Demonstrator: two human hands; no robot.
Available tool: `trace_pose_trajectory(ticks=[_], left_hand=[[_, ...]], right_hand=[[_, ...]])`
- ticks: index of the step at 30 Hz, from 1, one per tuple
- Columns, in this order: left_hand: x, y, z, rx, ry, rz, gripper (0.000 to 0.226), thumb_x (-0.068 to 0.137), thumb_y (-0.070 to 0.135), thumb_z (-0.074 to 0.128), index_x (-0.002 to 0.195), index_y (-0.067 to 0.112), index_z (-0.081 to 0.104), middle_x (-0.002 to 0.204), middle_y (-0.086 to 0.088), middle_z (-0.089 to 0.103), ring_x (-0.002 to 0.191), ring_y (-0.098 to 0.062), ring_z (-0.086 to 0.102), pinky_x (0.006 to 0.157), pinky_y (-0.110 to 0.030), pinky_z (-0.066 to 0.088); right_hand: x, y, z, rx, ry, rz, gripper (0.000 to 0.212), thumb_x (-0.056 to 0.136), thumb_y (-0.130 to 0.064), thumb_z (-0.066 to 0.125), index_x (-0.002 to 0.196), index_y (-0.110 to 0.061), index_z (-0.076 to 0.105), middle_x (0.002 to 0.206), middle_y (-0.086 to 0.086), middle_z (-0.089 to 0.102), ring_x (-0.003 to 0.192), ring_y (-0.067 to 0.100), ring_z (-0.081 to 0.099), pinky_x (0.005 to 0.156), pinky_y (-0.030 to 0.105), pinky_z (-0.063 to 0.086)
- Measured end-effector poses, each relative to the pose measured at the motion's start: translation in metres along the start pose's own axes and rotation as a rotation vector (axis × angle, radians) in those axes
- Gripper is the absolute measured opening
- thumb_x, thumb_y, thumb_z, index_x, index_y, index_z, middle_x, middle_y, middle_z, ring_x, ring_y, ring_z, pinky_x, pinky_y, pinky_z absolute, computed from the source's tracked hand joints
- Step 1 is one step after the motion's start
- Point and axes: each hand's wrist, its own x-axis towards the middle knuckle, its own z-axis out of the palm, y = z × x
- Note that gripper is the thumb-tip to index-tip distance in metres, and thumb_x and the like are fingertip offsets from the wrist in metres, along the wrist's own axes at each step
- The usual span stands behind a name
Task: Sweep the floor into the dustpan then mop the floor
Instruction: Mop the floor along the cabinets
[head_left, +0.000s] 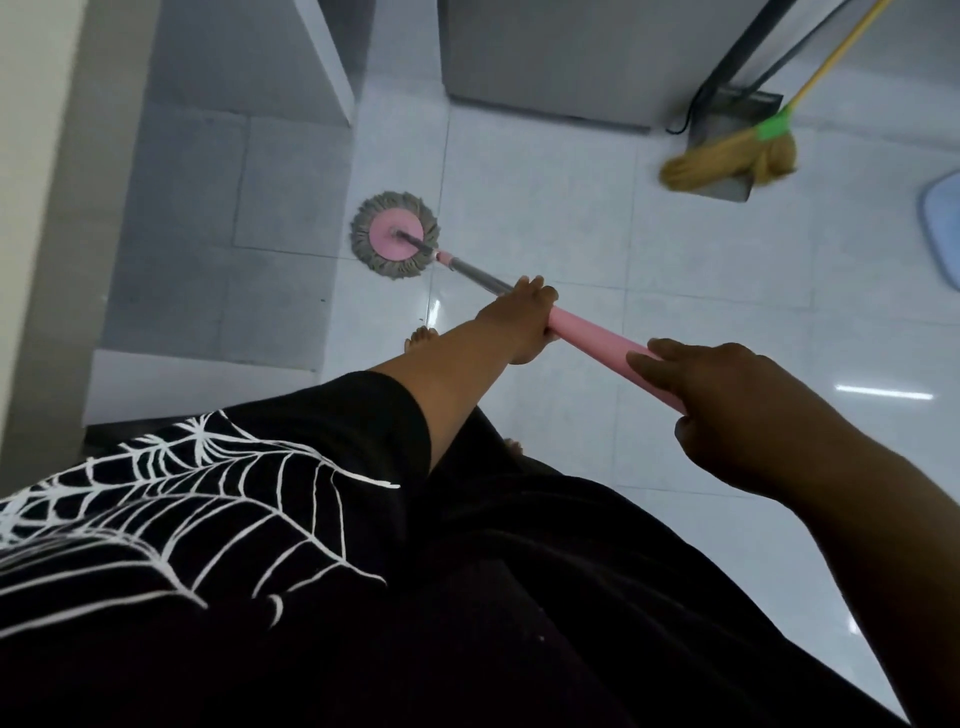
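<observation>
Left hand (519, 317) wrapped round the pink mop handle (597, 343); right hand (727, 400) grips its upper end. Mop head (395, 235), a smooth pink disc with grey stringy fringe, lies flat on the glossy white floor (545, 208). Bare foot (422, 339) close by: slip risk on wet tile. Straw broom (727, 161) rests on the dustpan (727, 122); a wide swing could topple it.
</observation>
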Motion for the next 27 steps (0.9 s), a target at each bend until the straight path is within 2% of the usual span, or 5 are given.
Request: trace_pose_trajectory(ticks=[8,14,20,23,27], left_hand=[[-0.004,-0.008,0.004,0.012,-0.02,0.035,0.048,0.099,0.033,0.051,0.139,0.011,0.037,0.162,-0.011,0.011,0.151,-0.027,0.008,0.108,-0.049,0.038],[0.009,-0.057,-0.027,-0.018,-0.006,0.024,0.046,0.099,0.027,0.053,0.138,0.009,0.039,0.163,-0.012,0.007,0.151,-0.027,0.003,0.116,-0.051,0.027],[0.038,-0.124,-0.086,-0.02,-0.003,-0.035,0.049,0.097,0.025,0.055,0.141,0.012,0.037,0.164,-0.008,0.005,0.152,-0.025,0.002,0.116,-0.048,0.028],[0.052,-0.157,-0.118,0.011,-0.025,-0.048,0.052,0.096,0.024,0.058,0.142,0.011,0.037,0.164,-0.009,0.006,0.151,-0.026,0.003,0.117,-0.049,0.026],[0.062,-0.186,-0.147,0.046,-0.047,-0.042,0.049,0.095,0.027,0.061,0.137,0.012,0.041,0.162,-0.008,0.015,0.151,-0.028,0.011,0.114,-0.048,0.032]], right_hand=[[0.002,-0.013,0.006,-0.04,-0.017,-0.021,0.056,0.084,-0.008,0.049,0.138,-0.022,0.043,0.125,0.001,0.055,0.091,0.021,0.06,0.072,0.031,0.05],[0.05,-0.041,-0.011,-0.032,-0.011,-0.036,0.057,0.085,-0.007,0.05,0.14,-0.017,0.041,0.129,0.006,0.054,0.083,0.023,0.059,0.063,0.027,0.038],[0.127,-0.073,-0.047,-0.012,0.009,-0.032,0.051,0.083,-0.006,0.055,0.133,-0.011,0.047,0.112,0.008,0.057,0.065,0.022,0.045,0.055,0.027,0.03],[0.166,-0.091,-0.063,0.008,0.03,-0.024,0.047,0.085,-0.007,0.053,0.131,-0.01,0.046,0.105,0.007,0.054,0.062,0.021,0.042,0.046,0.025,0.017],[0.198,-0.11,-0.075,0.042,0.034,0.007,0.046,0.089,-0.01,0.054,0.133,-0.009,0.045,0.103,0.008,0.054,0.061,0.019,0.041,0.049,0.026,0.024]])
